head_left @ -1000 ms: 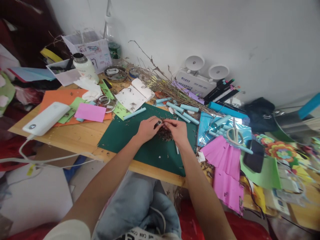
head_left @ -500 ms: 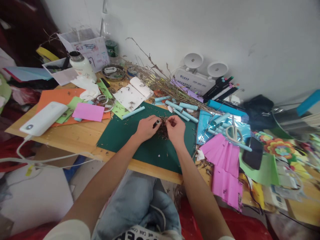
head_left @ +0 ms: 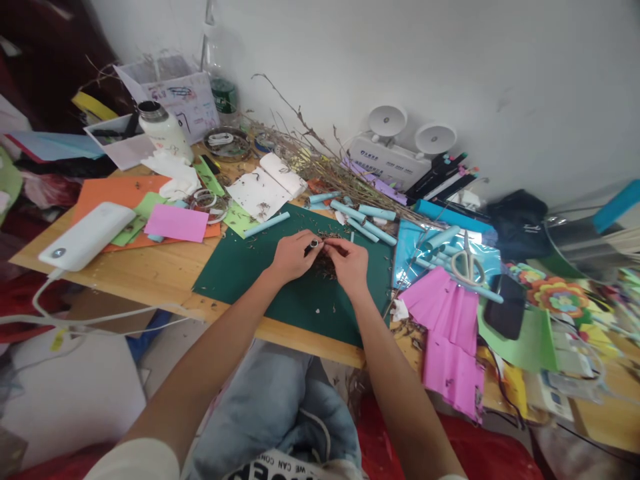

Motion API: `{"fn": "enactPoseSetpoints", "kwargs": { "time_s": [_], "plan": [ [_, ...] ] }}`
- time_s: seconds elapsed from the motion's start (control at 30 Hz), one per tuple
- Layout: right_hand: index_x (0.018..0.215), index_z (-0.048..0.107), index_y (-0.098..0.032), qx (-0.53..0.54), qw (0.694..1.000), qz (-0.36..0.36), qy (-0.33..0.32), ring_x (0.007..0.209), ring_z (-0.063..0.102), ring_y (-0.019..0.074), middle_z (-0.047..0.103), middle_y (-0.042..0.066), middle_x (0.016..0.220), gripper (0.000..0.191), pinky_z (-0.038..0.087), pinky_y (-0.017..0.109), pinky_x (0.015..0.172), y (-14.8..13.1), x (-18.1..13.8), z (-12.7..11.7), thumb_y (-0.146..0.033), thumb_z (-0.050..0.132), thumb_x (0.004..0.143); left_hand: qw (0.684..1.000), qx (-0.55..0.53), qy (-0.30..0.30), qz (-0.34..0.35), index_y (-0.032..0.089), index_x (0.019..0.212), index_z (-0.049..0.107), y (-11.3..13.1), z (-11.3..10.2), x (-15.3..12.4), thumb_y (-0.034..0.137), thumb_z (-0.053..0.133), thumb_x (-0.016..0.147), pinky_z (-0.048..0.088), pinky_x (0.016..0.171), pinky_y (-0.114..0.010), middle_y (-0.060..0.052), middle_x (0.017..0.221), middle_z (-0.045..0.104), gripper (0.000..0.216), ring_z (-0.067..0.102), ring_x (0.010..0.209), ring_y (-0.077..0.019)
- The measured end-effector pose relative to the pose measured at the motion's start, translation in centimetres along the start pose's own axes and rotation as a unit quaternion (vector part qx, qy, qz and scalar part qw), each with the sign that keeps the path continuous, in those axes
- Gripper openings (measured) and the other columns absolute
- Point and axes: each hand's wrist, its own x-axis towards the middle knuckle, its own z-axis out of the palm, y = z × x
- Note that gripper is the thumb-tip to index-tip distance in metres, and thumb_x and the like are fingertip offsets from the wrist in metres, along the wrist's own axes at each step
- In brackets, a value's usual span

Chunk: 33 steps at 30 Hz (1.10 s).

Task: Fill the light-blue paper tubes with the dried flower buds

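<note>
Over a dark green mat (head_left: 300, 313), my left hand (head_left: 294, 257) is closed around a small dark tube (head_left: 313, 245) with a shiny rim. Its fingertips meet those of my right hand (head_left: 351, 265), which is pinched closed. Whatever lies between the right fingertips is too small to make out. Beneath and between both hands is a pile of dry brown plant bits (head_left: 326, 268), partly hidden by the fingers. A rolled light-blue paper tube (head_left: 267, 225) lies at the mat's far left edge, and several more are behind the right hand.
Dry twigs (head_left: 320, 157) lie along the wall. On the right are scissors (head_left: 468, 265), pink crepe paper (head_left: 453, 340) and a phone (head_left: 505, 307). To the left are a white power bank (head_left: 87, 237), pink paper (head_left: 177, 223) and an uncapped white bottle (head_left: 166, 133).
My right hand has moved slightly left, bringing its fingertips against the left hand's. The left hand stays nearly in place, with the dark tube still in it.
</note>
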Motion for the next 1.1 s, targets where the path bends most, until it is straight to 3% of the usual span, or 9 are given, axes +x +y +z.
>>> {"fn": "enactPoseSetpoints", "kwargs": {
  "time_s": [0.17, 0.23, 0.4, 0.7, 0.87, 1.1],
  "plan": [
    [0.087, 0.073, -0.020, -0.130, 0.987, -0.095, -0.011, 0.077, 0.066, 0.0199, 0.074, 0.006, 0.085, 0.020, 0.052, 0.033, 0.077, -0.3, 0.0, -0.1, -0.027, 0.054, 0.085, 0.999, 0.016, -0.031, -0.018, 0.021, 0.096, 0.067, 0.2, -0.1, 0.1, 0.031, 0.049, 0.096, 0.050, 0.075, -0.027, -0.005, 0.096, 0.072, 0.021, 0.066, 0.088, -0.0166],
    [0.089, 0.071, -0.020, -0.150, 0.983, -0.102, -0.003, 0.078, 0.065, 0.0205, 0.073, 0.007, 0.085, 0.021, 0.052, 0.034, 0.078, -0.2, 0.1, -0.2, -0.027, 0.052, 0.086, 0.999, 0.021, -0.032, -0.028, 0.021, 0.097, 0.067, 0.2, -0.2, 0.2, 0.033, 0.048, 0.097, 0.050, 0.076, -0.027, -0.005, 0.097, 0.072, 0.023, 0.066, 0.089, -0.0169],
    [0.092, 0.072, -0.019, -0.073, 0.995, -0.039, 0.056, 0.080, 0.066, 0.0205, 0.075, 0.006, 0.091, 0.022, 0.053, 0.035, 0.082, -0.1, 0.2, -0.7, -0.032, 0.056, 0.085, 0.999, 0.017, -0.024, -0.034, 0.020, 0.097, 0.067, 0.1, 0.0, 0.3, 0.041, 0.048, 0.098, 0.050, 0.077, -0.027, -0.006, 0.098, 0.072, 0.029, 0.066, 0.091, -0.0169],
    [0.094, 0.079, -0.021, 0.056, 0.998, 0.031, -0.024, 0.080, 0.070, 0.0208, 0.078, 0.004, 0.089, 0.025, 0.056, 0.037, 0.083, -0.2, 0.4, -0.2, -0.037, 0.069, 0.077, 0.998, 0.018, -0.042, -0.037, 0.019, 0.093, 0.066, 0.0, 0.0, 0.3, 0.033, 0.052, 0.096, 0.049, 0.074, -0.027, -0.005, 0.097, 0.071, 0.020, 0.065, 0.087, -0.0162],
    [0.087, 0.079, -0.020, 0.104, 0.991, 0.082, 0.012, 0.064, 0.065, 0.0177, 0.074, 0.001, 0.071, 0.024, 0.056, 0.034, 0.069, 0.2, 1.0, 0.0, -0.037, 0.072, 0.072, 0.999, 0.000, -0.034, -0.033, 0.020, 0.096, 0.066, -0.3, 0.3, 0.3, 0.040, 0.056, 0.095, 0.050, 0.078, -0.027, -0.005, 0.099, 0.071, 0.023, 0.066, 0.090, -0.0167],
    [0.090, 0.073, -0.020, 0.075, 0.994, 0.003, 0.078, 0.077, 0.067, 0.0188, 0.074, 0.004, 0.083, 0.021, 0.056, 0.034, 0.078, -2.3, 0.1, -0.6, -0.035, 0.066, 0.078, 0.999, -0.008, -0.045, -0.024, 0.021, 0.113, 0.063, 0.2, 0.0, 0.4, 0.044, 0.048, 0.098, 0.052, 0.084, -0.029, -0.007, 0.108, 0.068, 0.032, 0.065, 0.102, -0.0193]
  ]
}}
